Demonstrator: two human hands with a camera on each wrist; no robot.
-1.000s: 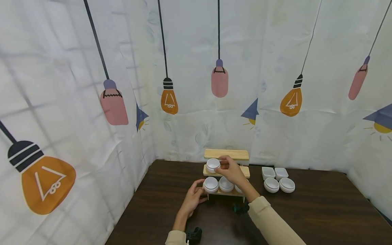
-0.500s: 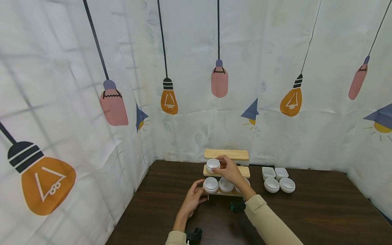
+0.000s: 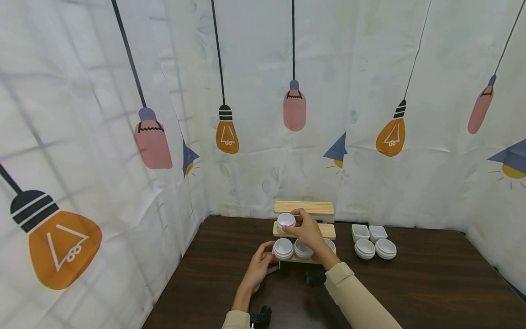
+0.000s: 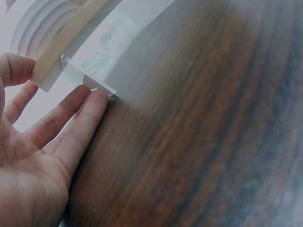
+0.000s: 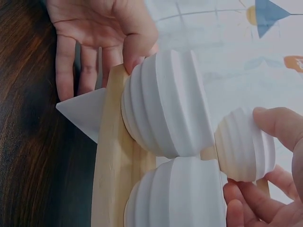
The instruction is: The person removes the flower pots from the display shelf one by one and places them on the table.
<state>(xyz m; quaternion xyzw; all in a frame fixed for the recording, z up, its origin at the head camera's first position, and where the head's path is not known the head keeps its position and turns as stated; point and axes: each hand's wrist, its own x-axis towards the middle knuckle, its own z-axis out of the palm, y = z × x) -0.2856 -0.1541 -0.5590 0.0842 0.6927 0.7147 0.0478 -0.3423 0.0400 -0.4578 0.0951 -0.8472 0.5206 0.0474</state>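
A three-tier wooden stand (image 3: 304, 207) with clear supports stands on the table. My right hand (image 3: 309, 230) pinches a white ribbed round bowl (image 3: 286, 221) at the left end of its middle shelf, thumb on the near side. In the right wrist view that bowl (image 5: 246, 144) sits behind the front row. My left hand (image 3: 256, 267) holds the left end of the bottom shelf. Its thumb lies at the wood edge, and other fingers touch the clear support (image 4: 75, 73). Three similar bowls line the bottom shelf: left (image 3: 283, 247), middle (image 3: 303, 247) and right (image 3: 330, 245), the last partly hidden by my right wrist.
Right of the stand, two square white dishes (image 3: 368, 232) stand behind two round white bowls (image 3: 375, 248) on the dark wood table (image 3: 444, 278). A white curtain (image 3: 255, 178) printed with lamps hangs behind the table and along its left side.
My right wrist and forearm have shifted slightly left, uncovering more of the right-hand bottom bowl. The pinched bowl and my left hand have stayed practically in place.
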